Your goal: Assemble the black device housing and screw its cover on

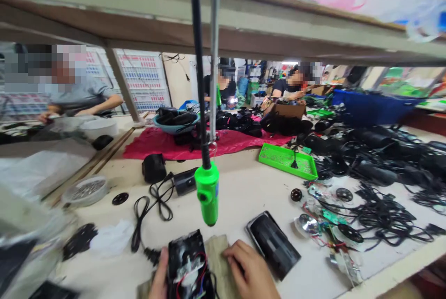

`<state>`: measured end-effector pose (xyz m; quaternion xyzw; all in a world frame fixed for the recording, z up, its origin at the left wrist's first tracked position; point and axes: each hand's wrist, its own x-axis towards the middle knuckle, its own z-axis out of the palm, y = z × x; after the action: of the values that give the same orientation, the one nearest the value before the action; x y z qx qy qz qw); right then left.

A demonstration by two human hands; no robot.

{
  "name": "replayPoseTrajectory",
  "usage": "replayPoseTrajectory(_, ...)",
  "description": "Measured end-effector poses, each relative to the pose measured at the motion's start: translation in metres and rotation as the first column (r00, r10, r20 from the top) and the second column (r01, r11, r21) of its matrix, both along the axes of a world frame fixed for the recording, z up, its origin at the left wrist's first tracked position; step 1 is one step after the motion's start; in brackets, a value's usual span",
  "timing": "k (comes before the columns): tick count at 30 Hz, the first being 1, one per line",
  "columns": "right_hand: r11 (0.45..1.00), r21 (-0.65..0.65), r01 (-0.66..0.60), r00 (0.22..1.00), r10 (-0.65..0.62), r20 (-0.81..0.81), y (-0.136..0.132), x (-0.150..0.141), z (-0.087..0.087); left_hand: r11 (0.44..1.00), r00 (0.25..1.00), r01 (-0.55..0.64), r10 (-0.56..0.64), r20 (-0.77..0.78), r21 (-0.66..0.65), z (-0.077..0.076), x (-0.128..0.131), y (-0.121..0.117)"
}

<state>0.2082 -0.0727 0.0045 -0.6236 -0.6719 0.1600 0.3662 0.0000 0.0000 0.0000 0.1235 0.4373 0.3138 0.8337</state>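
The left hand (159, 276) is curling around the side of an open black plastic housing (186, 255) at the bottom centre of the frame, while the right hand (250, 269) is lying open, its fingers spreading on a beige cloth (219, 262) just beside the housing. The housing is resting on that cloth, with red wires (200, 266) looping across its exposed inside. It looks light and stiff, so its outer edges seem the best place to take hold; the thin wires look fragile and unfit to bear any pull.

A plug (151, 256) is lying against the left hand, its black cord (139, 229) trailing up across the tabletop (244, 196). Just right of the right hand, a black shell (273, 245) with a silver rim is lying on the tabletop. A green hanging tool (207, 192) is dangling above the housing. Farther right, circuit boards (325, 217) are lying among tangled black cables (383, 215), and a green tray (287, 162) is sitting near the frame's centre.
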Motion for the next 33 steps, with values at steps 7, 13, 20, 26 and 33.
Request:
replayPoseTrajectory(7,0.994,-0.09,-0.063,0.994,0.054,-0.099,-0.006,0.002,0.002,0.998,0.988,-0.043,0.049,0.148,-0.046,0.043,0.022,-0.019)
replayPoseTrajectory(13,0.994,-0.091,-0.064,0.992,0.054,-0.111,-0.007,0.005,-0.002,0.997,0.988,-0.071,0.074,0.139,-0.028,0.043,0.02,-0.019)
replayPoseTrajectory(20,0.995,-0.091,-0.04,0.994,0.031,-0.104,-0.006,0.003,0.0,0.998,0.989,-0.052,0.056,0.135,-0.03,0.044,0.021,-0.019)
replayPoseTrajectory(26,0.995,-0.095,-0.029,0.994,0.019,-0.105,-0.006,0.003,0.001,0.998,0.993,-0.057,0.061,0.106,-0.04,0.044,0.021,-0.019)
replayPoseTrajectory(33,0.997,-0.078,-0.031,0.991,0.02,-0.133,-0.008,0.001,0.004,0.997,0.998,-0.059,0.06,0.01,-0.053,0.05,0.024,-0.021)
